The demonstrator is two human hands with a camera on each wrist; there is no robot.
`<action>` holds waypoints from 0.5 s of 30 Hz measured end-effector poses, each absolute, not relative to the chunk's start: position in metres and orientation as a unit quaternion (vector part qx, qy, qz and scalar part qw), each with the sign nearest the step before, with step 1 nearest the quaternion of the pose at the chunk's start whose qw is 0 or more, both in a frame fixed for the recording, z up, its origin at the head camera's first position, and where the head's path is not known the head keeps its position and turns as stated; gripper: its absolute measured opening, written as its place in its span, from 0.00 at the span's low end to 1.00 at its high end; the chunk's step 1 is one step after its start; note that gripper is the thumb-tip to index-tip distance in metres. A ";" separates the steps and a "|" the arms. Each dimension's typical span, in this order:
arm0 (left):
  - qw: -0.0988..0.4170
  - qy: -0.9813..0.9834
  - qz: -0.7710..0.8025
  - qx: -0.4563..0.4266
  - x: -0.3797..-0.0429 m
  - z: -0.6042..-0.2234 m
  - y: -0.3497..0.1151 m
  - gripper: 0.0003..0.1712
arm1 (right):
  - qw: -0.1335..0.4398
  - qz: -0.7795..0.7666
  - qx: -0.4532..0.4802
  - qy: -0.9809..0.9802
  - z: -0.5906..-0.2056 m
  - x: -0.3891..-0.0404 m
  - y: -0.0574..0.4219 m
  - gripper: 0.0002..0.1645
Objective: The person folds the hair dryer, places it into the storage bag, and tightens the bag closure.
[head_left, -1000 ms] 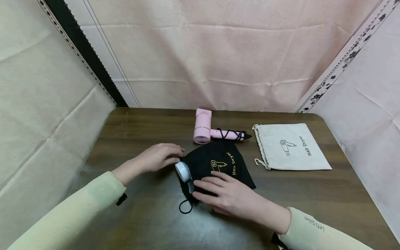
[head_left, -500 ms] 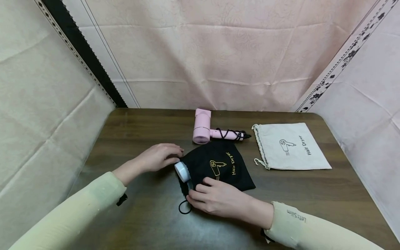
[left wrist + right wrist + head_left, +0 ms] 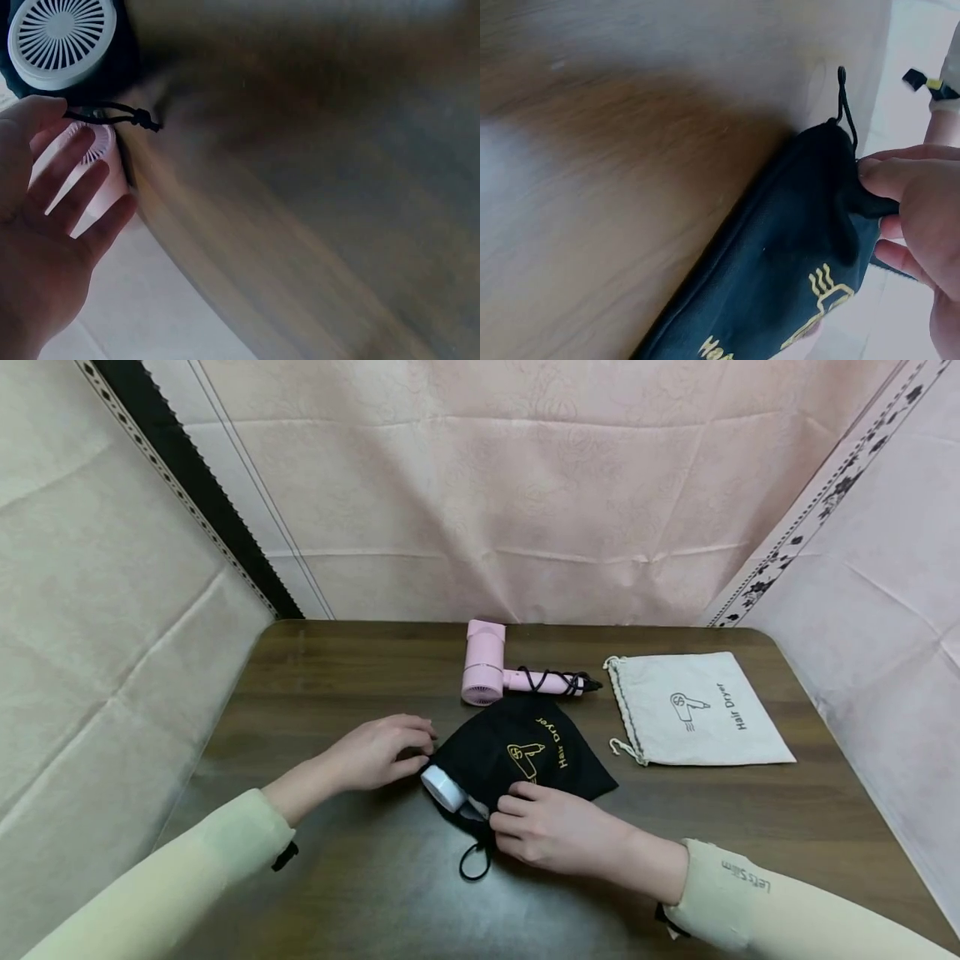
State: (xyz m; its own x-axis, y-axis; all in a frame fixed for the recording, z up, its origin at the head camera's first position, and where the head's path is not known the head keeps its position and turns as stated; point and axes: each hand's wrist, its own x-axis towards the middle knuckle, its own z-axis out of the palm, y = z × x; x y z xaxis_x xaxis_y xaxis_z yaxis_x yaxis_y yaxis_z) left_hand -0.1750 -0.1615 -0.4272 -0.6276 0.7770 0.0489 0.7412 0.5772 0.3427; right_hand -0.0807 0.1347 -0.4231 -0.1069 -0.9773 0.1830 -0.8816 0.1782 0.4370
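A black drawstring bag (image 3: 517, 747) with gold "Hair Dryer" print lies mid-table. From its mouth shows the pale blue end of a hair dryer (image 3: 444, 788), its round slotted grille facing left; the rest is inside the bag. At the mouth's far corner, my left hand (image 3: 386, 750) pinches the cloth beside a cord loop (image 3: 112, 116), with the other fingers spread. My right hand (image 3: 558, 828) pinches the near edge of the mouth between thumb and fingers, lifting a fold of cloth, as the right wrist view shows. Another cord loop (image 3: 474, 862) dangles from the near corner.
Just behind the bag lies a pink hair dryer (image 3: 483, 664), black cord wound round its handle. A white drawstring bag (image 3: 701, 714) with black print lies flat at the right. Cloth hangings (image 3: 487, 502) surround the back and sides of the wooden table (image 3: 337, 868).
My right hand moved onto the near edge of the mouth and took hold of it, then drew it slightly right. The near cord loop shifted right. My left hand moved slightly down.
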 end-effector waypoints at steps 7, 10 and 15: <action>0.001 0.882 0.170 0.440 -0.151 -0.427 -0.146 0.02 | 0.225 -0.106 0.637 -0.730 -0.418 -0.075 0.168 0.20; -0.004 0.881 0.171 0.442 -0.142 -0.428 -0.139 0.03 | 0.210 -0.091 0.636 -0.737 -0.415 -0.069 0.179 0.25; 0.004 0.882 0.163 0.442 -0.138 -0.430 -0.132 0.03 | 0.229 -0.037 0.627 -0.744 -0.412 -0.051 0.183 0.21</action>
State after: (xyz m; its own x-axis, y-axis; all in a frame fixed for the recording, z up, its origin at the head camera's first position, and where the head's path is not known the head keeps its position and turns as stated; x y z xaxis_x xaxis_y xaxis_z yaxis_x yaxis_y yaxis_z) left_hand -0.1377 -0.1317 -0.4302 -0.6084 0.7817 0.1370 0.7790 0.5553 0.2913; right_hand -0.0514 0.1827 -0.4116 -0.1084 -0.9495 0.2944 -0.9153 0.2109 0.3430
